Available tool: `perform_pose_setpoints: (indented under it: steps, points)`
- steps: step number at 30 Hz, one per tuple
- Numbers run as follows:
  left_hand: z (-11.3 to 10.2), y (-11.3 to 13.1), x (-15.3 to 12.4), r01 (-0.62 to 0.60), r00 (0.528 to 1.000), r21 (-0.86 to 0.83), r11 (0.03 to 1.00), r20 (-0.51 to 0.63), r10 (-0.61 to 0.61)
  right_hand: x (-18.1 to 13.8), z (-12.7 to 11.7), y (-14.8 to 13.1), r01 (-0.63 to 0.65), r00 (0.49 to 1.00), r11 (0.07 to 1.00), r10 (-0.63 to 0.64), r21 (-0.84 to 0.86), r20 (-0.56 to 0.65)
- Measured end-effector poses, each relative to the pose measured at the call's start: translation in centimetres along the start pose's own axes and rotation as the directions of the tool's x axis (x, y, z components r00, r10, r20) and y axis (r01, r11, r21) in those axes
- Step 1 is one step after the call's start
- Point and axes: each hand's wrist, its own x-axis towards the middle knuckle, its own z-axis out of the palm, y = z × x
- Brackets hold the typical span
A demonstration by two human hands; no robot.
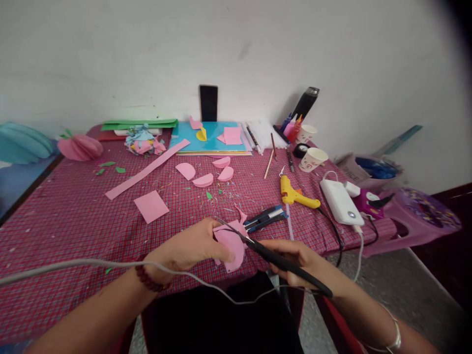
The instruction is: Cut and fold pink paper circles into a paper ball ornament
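One pink paper pumpkin (80, 147) sits by the left edge of the table (73, 211), toward its back corner. Farther right, a pink paper strip (147, 169) slants behind a pink paper square (151, 206), and four folded pink paper circles (202, 180) lie mid-table.

At the front edge, the left hand (201, 246) pinches pink paper (234, 250) between thumb and fingers; the right hand (300, 258) is curled around the handles of black scissors (287, 265), whose blades cross that paper. The tips reach close to the left fingers, so a slip could nick them; a loose pinch could let the paper twist and the cut wander. A white cable (158, 267) passes in front of both forearms and might snag an arm. Right of the paper, a yellow glue gun (295, 192) lies on the cloth; if hot, which I cannot tell, its nozzle could scorch the fabric, and a tug on its black cord (334, 228), near the front edge, could drag it.

Toward the back right corner stand colored squeeze bottles (294, 129), their fill unclear, and two printed paper cups (313, 159), their contents indistinct; a knock could tip either cup. Beyond the right edge, an open bag (350, 164) holds something blue and shiny (376, 168).
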Motion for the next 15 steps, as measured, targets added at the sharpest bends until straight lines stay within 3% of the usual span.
perform_pose_setpoints:
  steps: [5,10,15]
  points:
    - [-0.3,-0.3,0.0,0.014,1.000,0.042,0.999,-0.009,-0.013,0.0,0.0,-1.0,0.007,0.999,1.000,-0.009,0.029,0.048]
    - [-0.6,-0.3,-0.2,0.055,0.997,0.158,0.986,-0.063,-0.045,-0.1,0.4,-2.4,-0.025,0.999,0.999,0.027,-0.047,0.035]
    - [-0.9,-0.2,-0.2,0.035,0.998,0.179,0.983,0.039,-0.043,-0.4,0.5,-3.3,-0.100,0.994,0.993,0.103,-0.069,0.038]
